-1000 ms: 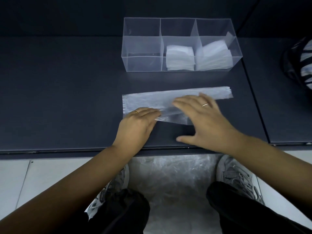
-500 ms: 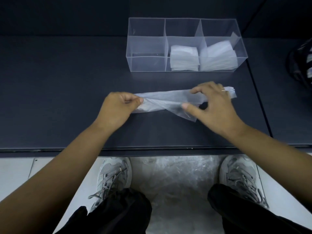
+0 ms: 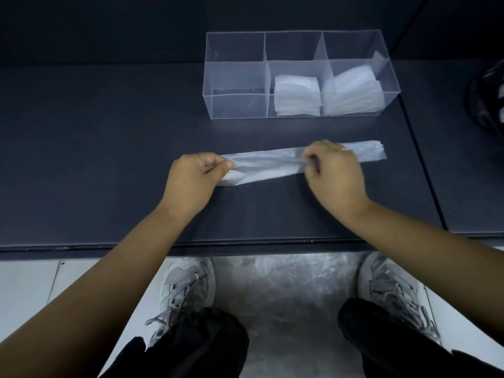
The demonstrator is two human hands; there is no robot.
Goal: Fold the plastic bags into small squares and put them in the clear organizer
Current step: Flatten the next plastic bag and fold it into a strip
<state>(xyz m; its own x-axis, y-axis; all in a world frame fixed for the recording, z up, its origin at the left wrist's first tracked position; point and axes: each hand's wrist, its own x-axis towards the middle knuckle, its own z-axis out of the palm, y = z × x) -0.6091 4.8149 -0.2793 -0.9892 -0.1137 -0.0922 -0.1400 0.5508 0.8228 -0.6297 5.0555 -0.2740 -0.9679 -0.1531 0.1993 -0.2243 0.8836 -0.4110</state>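
Judging by the centre of the frame, where is the plastic bag (image 3: 267,166) found, and how is it held?

It is laid as a long narrow strip across the tabletop (image 3: 109,137), just in front of the clear organizer (image 3: 234,105). Its left end is pinched by the left grip (image 3: 191,181), thumb against curled fingers. A point right of its middle is pinched by the right grip (image 3: 335,175), and the right end lies flat beyond it. The span between the two appears to be drawn straight, presumably so that the lengthwise fold is evened before the strip is doubled down into a square.

And why is the organizer set so near?

So that a finished square can be dropped in with a short reach, it would seem. Folded squares (image 3: 297,96) are stacked in the middle compartment, and a leaning stack (image 3: 351,91) is seen in the right one. Room is visible above the middle stack, so the task is judged well under way but not done. At the bottom of the frame, loose plastic (image 3: 286,296) is heaped on the floor between two grey shoes (image 3: 188,285), probably as the supply to be drawn from.
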